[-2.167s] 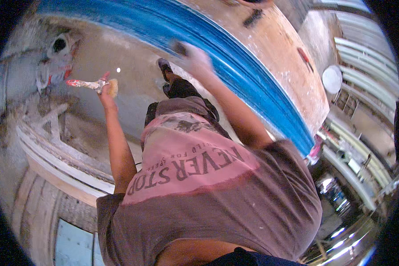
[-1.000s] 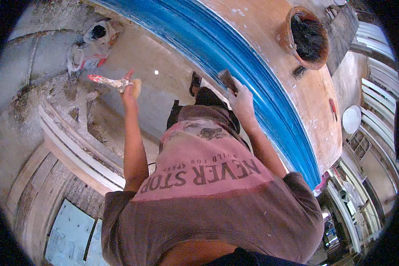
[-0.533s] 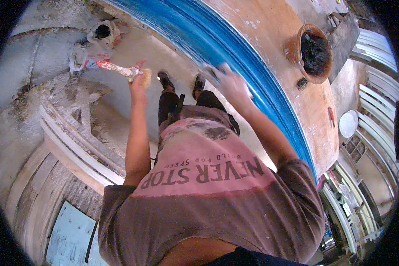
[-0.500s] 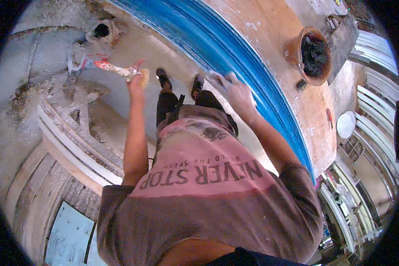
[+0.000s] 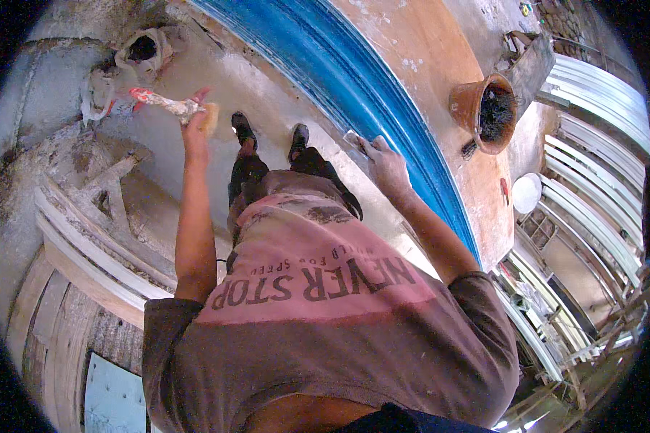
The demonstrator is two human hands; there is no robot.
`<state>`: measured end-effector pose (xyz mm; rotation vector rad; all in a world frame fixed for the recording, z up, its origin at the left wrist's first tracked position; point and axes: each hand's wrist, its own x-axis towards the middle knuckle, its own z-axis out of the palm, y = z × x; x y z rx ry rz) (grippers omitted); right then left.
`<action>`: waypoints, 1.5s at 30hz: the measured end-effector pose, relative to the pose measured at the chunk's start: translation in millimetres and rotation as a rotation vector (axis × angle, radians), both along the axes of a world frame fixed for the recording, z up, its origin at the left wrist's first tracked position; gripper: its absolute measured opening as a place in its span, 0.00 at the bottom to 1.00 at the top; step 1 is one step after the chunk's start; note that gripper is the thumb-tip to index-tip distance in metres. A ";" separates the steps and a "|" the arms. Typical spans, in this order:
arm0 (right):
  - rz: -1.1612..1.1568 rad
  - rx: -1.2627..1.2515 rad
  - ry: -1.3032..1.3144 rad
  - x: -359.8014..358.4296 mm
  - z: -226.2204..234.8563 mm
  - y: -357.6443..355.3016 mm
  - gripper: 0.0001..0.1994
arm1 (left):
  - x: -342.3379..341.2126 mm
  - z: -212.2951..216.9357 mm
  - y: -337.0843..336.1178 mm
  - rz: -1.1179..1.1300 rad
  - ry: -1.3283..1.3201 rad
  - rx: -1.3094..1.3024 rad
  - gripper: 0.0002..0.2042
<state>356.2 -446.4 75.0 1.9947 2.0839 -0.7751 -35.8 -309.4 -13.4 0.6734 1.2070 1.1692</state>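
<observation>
My left hand (image 5: 195, 133) is closed round a paintbrush (image 5: 172, 105) with a red, white-crusted handle and pale yellowish bristles, held up away from the work. To the right, my pale-dusted right hand (image 5: 388, 167) is bent at the near edge of a long curved blue mould (image 5: 347, 72) with lengthwise grooves. Its fingers pinch a small flat greyish piece (image 5: 354, 140), like a scraper; its exact kind cannot be made out. The mould runs along a curved wooden board (image 5: 440, 43).
A tan bucket (image 5: 464, 105) with dark contents stands on the board, near a small red-handled tool (image 5: 505, 191). Beyond lie a white disc (image 5: 527, 193) and stacked pale strips (image 5: 592, 159). At left are a curved wooden frame (image 5: 94, 245) and an open sack (image 5: 141, 58).
The view has shifted, so the mould and bucket sit further left. My right hand has drawn back slightly from over the mould to its near edge. The brush stays in my left hand.
</observation>
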 end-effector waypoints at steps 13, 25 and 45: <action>-0.136 0.062 0.033 -22.9 -3.8 12.2 0.25 | -14.7 -19.2 17.7 -0.056 -0.053 0.017 0.17; -0.519 -0.073 0.483 -94.9 -22.7 144.1 0.24 | -33.8 -13.4 19.9 -0.048 0.054 -0.067 0.19; -0.226 0.190 0.374 -220.1 -63.0 356.1 0.19 | -143.2 -8.5 66.8 0.132 0.055 -0.001 0.25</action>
